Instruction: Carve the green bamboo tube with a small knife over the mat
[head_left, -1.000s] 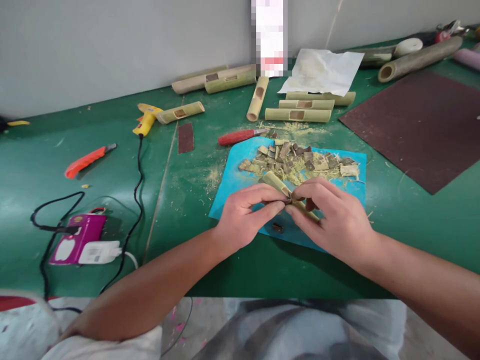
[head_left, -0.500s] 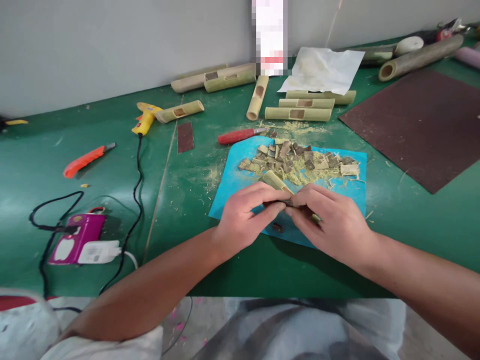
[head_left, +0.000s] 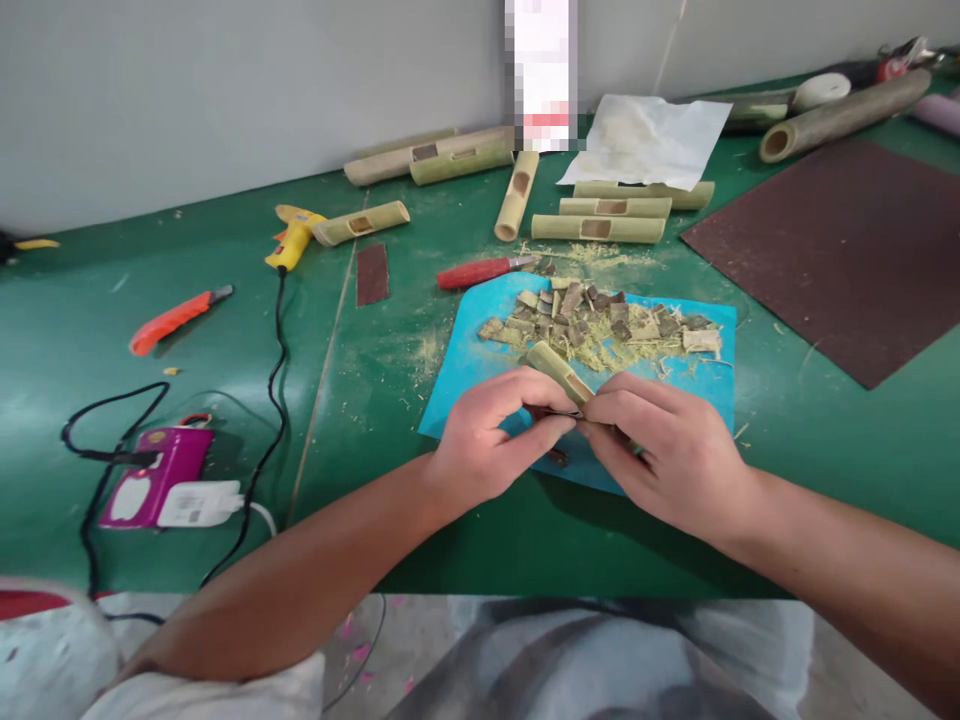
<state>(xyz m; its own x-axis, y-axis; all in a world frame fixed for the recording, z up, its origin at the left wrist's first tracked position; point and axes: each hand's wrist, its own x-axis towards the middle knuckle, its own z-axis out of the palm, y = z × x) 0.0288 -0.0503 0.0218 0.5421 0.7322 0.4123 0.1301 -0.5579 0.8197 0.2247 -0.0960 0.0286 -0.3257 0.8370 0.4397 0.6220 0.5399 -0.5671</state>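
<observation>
My left hand is closed, thumb and fingers pinching a thin, dark, folded piece of sandpaper. Its edge meets a short bamboo tube with a rectangular opening cut in its side. My right hand is closed around the lower part of that tube, its fingertips close to those of my left hand. The tube slants over a blue sheet, and its lower end is mostly hidden by my right fingers. Bamboo chips and shavings lie heaped on the sheet just beyond my hands.
A red-handled knife lies behind the blue sheet. Several cut bamboo tubes rest farther back. At left are an orange cutter, a yellow glue gun with its cord, and a purple power box. A large brown sheet lies right.
My fingertips have shifted slightly at the tube, and more of its cut opening shows between my hands. The things on the table stay where they were.
</observation>
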